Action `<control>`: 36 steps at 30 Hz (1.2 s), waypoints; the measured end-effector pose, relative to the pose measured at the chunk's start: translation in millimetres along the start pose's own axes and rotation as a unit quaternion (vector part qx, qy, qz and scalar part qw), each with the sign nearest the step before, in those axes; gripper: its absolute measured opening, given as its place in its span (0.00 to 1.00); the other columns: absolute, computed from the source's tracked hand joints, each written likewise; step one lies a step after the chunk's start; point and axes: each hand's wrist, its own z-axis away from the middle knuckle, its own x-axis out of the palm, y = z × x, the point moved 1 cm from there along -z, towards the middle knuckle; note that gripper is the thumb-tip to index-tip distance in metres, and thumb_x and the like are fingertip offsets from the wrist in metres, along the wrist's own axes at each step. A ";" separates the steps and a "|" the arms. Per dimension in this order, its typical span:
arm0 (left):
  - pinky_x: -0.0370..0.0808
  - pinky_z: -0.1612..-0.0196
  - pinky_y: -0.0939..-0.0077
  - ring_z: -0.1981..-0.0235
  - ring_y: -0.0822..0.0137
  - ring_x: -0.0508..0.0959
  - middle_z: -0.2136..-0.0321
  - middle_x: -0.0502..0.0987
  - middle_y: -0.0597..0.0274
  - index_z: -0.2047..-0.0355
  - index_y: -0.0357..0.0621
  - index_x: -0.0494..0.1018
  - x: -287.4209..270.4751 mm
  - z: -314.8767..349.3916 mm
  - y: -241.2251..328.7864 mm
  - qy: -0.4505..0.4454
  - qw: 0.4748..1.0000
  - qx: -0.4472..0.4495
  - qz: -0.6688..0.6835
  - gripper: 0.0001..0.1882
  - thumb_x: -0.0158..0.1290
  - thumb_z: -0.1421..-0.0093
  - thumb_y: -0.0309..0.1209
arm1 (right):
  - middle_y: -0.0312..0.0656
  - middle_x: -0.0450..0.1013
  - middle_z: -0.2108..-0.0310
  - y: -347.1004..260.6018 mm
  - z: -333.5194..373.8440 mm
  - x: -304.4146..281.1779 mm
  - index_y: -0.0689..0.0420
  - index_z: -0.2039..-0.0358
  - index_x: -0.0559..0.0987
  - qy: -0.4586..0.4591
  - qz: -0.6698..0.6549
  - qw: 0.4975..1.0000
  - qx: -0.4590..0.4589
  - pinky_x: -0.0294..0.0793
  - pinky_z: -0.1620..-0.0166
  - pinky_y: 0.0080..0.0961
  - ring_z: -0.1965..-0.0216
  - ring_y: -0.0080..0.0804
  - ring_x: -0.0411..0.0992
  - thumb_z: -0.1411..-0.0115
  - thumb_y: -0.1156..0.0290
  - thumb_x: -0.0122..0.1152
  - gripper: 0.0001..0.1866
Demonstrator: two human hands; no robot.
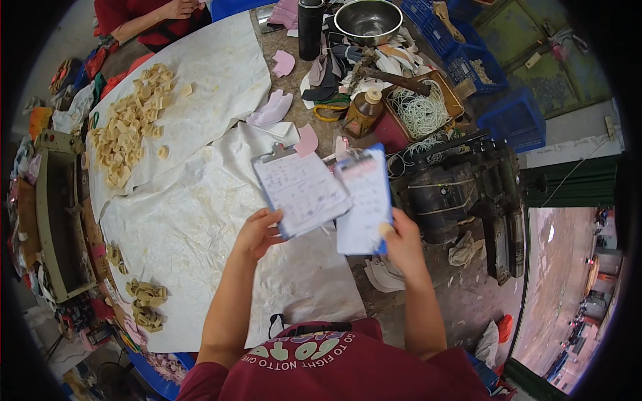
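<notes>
Currently, both your hands are occupied near the centre of the frame. Left hand (259, 232): grip pinching the lower-left edge of the left clipboard (301, 190), fingers curled toward its underside. Right hand (404, 240): grip closed on the lower-right edge of the right clipboard (361, 204), thumb on the paper side. Both boards carry written sheets, slightly blurred; they sit mid-frame, the left one's right corner overlapping the right one in view. You have them in front of the white sheet (214, 267) spread over the tabletop (289, 83). Cream pieces (127, 134) heap at upper left; olive pieces (147, 301) lie at lower left. Toward upper right: steel bowl (368, 23), black bottle (310, 30), brown bottle (364, 112), tangled pale string (422, 110). Dark machine (445, 194), right of centre. Co-worker's hand (179, 9) at the top edge, left of centre.
</notes>
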 end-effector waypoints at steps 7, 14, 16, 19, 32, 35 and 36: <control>0.80 0.66 0.65 0.72 0.62 0.81 0.68 0.79 0.55 0.61 0.40 0.71 -60.4 42.2 -32.0 0.060 0.989 0.015 -0.135 0.10 0.53 0.44 0.23 | 0.39 0.75 0.58 -5.6 65.8 -32.1 0.64 0.48 0.71 -0.091 -0.254 0.958 0.102 0.71 0.55 0.21 0.59 0.23 0.72 0.42 0.78 0.53 0.20; 0.74 0.55 0.66 0.59 0.64 0.77 0.60 0.77 0.56 0.54 0.39 0.70 -93.7 67.2 -109.8 0.031 0.996 -0.006 0.085 0.14 0.47 0.41 0.27 | 0.39 0.74 0.56 60.0 60.0 98.7 0.61 0.48 0.72 -0.306 -0.268 0.909 0.093 0.71 0.55 0.25 0.58 0.27 0.73 0.41 0.70 0.56 0.20; 0.70 0.46 0.65 0.51 0.61 0.75 0.52 0.75 0.53 0.48 0.39 0.68 -98.0 71.4 -121.8 0.028 0.980 0.001 0.195 0.19 0.43 0.36 0.34 | 0.44 0.76 0.62 61.2 61.0 113.1 0.61 0.52 0.74 -0.264 -0.008 0.964 0.032 0.72 0.58 0.27 0.62 0.35 0.75 0.43 0.72 0.55 0.17; 0.66 0.43 0.66 0.46 0.61 0.70 0.47 0.71 0.55 0.44 0.38 0.64 -101.0 72.4 -121.6 0.019 0.974 0.003 0.227 0.25 0.39 0.34 0.42 | 0.50 0.76 0.69 39.9 41.5 112.5 0.61 0.59 0.75 -0.189 0.192 0.963 -0.003 0.72 0.63 0.32 0.67 0.45 0.75 0.46 0.74 0.55 0.13; 0.72 0.52 0.72 0.57 0.67 0.77 0.55 0.76 0.59 0.51 0.37 0.70 -98.9 73.0 -102.2 0.037 0.998 0.008 0.050 0.17 0.48 0.37 0.33 | 0.42 0.69 0.57 23.4 -104.8 173.9 0.57 0.62 0.75 0.015 0.385 0.905 -0.183 0.63 0.52 0.42 0.50 0.41 0.63 0.56 0.70 0.66 0.18; 0.73 0.55 0.74 0.60 0.70 0.78 0.59 0.78 0.61 0.53 0.38 0.72 -93.0 64.3 -102.8 0.052 0.998 0.012 0.039 0.14 0.49 0.38 0.29 | 0.42 0.70 0.59 22.5 -102.9 175.9 0.57 0.63 0.75 0.013 0.370 0.909 -0.191 0.62 0.52 0.42 0.52 0.40 0.65 0.57 0.69 0.68 0.19; 0.73 0.55 0.74 0.60 0.70 0.77 0.58 0.78 0.61 0.53 0.38 0.72 -92.4 61.2 -103.8 0.047 0.998 0.018 0.033 0.14 0.49 0.38 0.28 | 0.42 0.70 0.60 21.9 -103.6 176.0 0.57 0.63 0.75 0.013 0.357 0.912 -0.201 0.62 0.52 0.43 0.53 0.40 0.66 0.57 0.69 0.68 0.19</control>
